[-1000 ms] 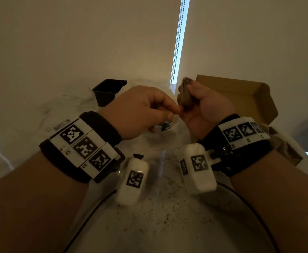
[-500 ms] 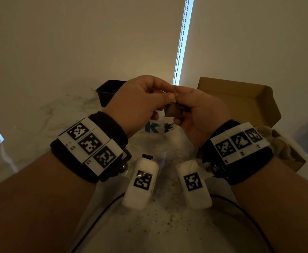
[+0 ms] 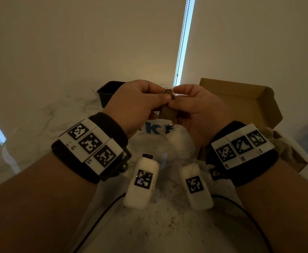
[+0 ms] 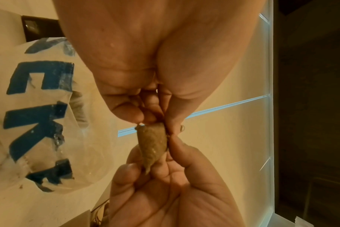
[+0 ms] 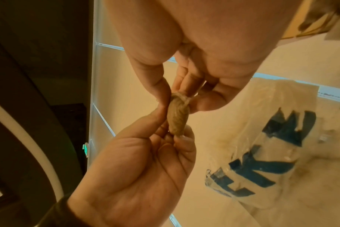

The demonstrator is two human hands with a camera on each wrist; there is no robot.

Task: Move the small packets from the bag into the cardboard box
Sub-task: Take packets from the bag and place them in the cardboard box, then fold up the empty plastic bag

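Both hands met above the bag [image 3: 155, 136], a crinkled clear plastic one with blue letters lying on the speckled marble desk [image 3: 40, 121]. The left hand [image 3: 135, 105] and right hand [image 3: 195, 110] each pinched the gathered, twine-tied neck of one packet [image 3: 167, 112], a small coarse brown burlap pouch tapering to a point. The box [image 3: 244, 99], plain brown cardboard with raised flaps, stood open just right of the bag, and a black square tub [image 3: 106, 92] sat behind it to the left.

Rough burlap packet [image 4: 152, 144], glossy plastic bag [image 5: 278, 153], matt cardboard box [image 3: 240, 99].
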